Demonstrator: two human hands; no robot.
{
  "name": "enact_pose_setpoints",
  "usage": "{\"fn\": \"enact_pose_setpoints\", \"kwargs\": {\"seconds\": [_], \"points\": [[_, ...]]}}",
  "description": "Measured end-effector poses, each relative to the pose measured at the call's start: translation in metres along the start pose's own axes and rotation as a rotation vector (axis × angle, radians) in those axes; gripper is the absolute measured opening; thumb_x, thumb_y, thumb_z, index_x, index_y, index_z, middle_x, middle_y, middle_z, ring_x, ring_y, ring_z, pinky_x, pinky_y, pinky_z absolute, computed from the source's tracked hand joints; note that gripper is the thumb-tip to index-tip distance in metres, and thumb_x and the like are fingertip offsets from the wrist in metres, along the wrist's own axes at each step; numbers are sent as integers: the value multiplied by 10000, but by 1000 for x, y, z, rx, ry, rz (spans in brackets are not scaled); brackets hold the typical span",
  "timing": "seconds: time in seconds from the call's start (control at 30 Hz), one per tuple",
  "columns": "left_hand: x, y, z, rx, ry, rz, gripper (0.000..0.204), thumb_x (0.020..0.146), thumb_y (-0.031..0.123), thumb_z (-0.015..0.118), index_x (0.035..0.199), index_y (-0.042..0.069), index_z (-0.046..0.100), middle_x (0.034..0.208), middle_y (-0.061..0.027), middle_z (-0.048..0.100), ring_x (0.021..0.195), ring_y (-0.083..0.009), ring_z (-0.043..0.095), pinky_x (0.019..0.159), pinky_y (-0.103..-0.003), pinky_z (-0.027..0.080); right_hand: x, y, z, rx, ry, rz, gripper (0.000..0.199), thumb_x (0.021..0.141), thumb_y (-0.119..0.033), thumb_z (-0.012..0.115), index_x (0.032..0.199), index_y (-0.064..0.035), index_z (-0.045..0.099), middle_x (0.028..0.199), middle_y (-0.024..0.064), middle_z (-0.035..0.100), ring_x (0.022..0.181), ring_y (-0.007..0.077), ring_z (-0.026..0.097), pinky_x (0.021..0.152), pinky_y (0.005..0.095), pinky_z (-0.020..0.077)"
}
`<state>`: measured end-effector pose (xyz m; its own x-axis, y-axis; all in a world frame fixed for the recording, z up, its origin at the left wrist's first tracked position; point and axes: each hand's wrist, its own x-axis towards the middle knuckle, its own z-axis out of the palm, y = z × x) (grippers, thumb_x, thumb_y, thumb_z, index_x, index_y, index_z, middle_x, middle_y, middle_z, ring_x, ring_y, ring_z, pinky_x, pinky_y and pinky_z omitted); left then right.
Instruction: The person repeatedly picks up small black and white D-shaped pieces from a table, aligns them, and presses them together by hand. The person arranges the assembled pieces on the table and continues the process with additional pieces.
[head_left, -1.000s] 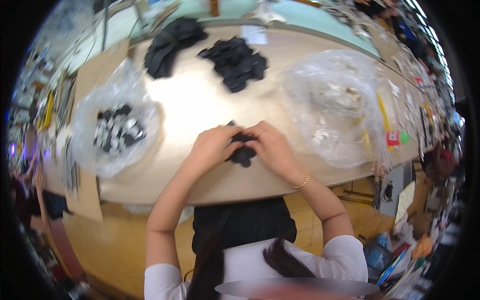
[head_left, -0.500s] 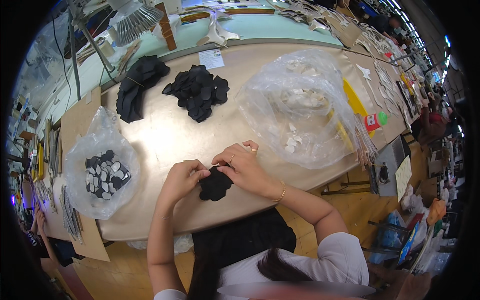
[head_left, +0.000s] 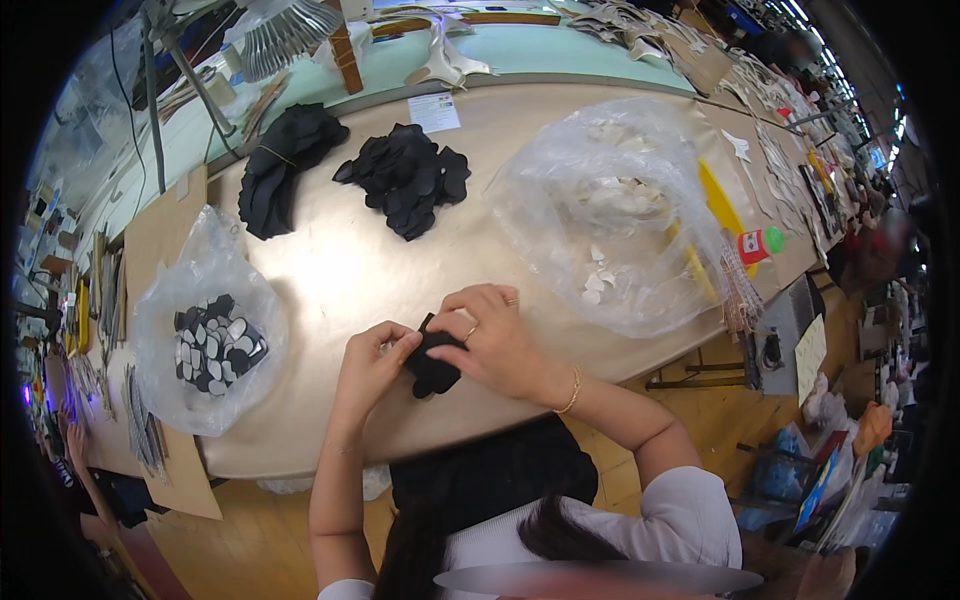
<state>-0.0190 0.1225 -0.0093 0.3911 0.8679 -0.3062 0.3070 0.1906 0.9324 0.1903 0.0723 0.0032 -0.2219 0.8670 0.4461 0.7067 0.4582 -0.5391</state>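
Near the worktop's [head_left: 290,445] front edge, seemingly for easy reach, we have flat matte-black round-lobed pieces [head_left: 436,378], our half-curled right hand [head_left: 492,345] gripping them, perhaps for steadiness, and our left hand [head_left: 372,368], nearly closed, at their left side, its grip unclear.

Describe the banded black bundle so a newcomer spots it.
On the tan work table, look toward the far left corner. A curved bundle of black pieces lies there, left of a loose black heap. Unlike the heap, it shows a thin band.
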Motion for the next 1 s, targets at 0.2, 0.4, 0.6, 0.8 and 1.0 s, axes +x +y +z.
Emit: {"fn": "enact_pose_setpoints", "kwargs": {"seconds": [0.2,0.4,0.6,0.8,1.0], "points": [[0,-5,-2,14,-2,24,224,972,206,713,933,-14,721,741,37,615,678,-36,502,596,-220,396,-3,9,9,76,-151,5,317,841,-228,792,1091,-63,688,1029,81,676,954,276,647,867,387,489],[-2,-1,-2,-20,-4,-36,216,973,204,707,939,-8,720,727,42,605,666,-39,491,589,-226,394,-8,13,14,16,-109,-57,296,847,-208,792,1092,-65,707,1047,84,713,960,269,677,856,385,514],[-8,3,3,13,3,93,178,966,160,703,956,-18,711,770,22,624,710,-49,524,624,-226,421,-7,10,12,139,-123,36,305,832,-186,803,1082,-37,714,1045,116,743,905,290,709,804,392,540],[-11,0,5,58,19,130,165,958,145,716,968,-20,714,798,-12,668,725,-71,555,659,-238,450,-5,5,16,86,-22,-29,239,822,-120,795,1039,-48,724,981,99,756,791,287,689,730,372,541],[-12,-3,3,90,42,229,202,944,180,723,949,-21,713,827,-98,686,671,-169,615,645,-303,491,-2,5,14,52,-57,-60,191,833,-119,776,997,-33,729,955,95,757,749,260,682,702,355,535]]}}
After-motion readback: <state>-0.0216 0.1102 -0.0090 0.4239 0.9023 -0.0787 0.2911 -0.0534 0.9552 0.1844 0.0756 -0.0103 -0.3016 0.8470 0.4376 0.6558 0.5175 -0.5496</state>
